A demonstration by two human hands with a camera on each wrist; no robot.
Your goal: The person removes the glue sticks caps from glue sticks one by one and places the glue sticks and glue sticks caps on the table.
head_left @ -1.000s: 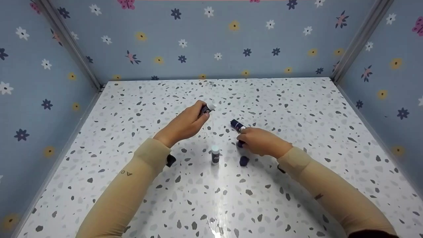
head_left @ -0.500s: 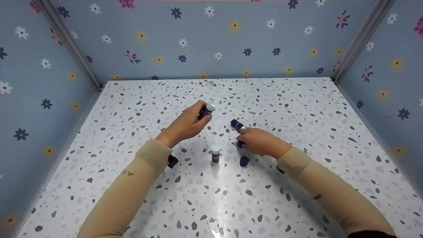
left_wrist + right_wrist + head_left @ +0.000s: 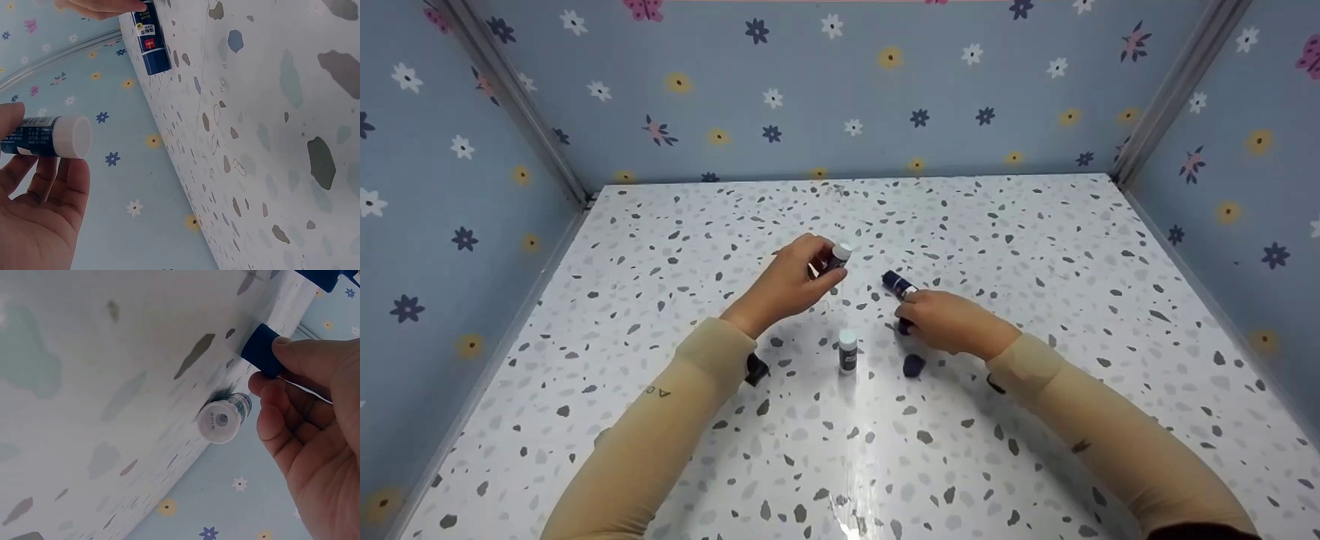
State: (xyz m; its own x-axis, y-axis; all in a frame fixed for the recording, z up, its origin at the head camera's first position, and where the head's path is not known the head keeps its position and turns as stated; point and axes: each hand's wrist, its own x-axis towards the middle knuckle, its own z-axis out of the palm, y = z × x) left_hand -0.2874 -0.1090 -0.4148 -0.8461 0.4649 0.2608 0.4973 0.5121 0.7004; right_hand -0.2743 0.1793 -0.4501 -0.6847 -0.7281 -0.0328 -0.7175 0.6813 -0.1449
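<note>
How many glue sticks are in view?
3: one glue stick in the left hand, a second stick standing on the speckled tabletop, a third stick lying by the right hand. More could be hidden.

Blue floral walls (image 3: 810,71) with grey corner strips (image 3: 515,97) flank and back a speckled white table (image 3: 975,240).

You're at a booth-like workstation: flowered panels (image 3: 810,82) at nine, twelve and three o'clock, metal corner posts (image 3: 1179,90), speckled table (image 3: 780,465).

Fingers (image 3: 272,422) pinch a blue cap (image 3: 261,351) near a white-ended tube (image 3: 225,419)
</note>
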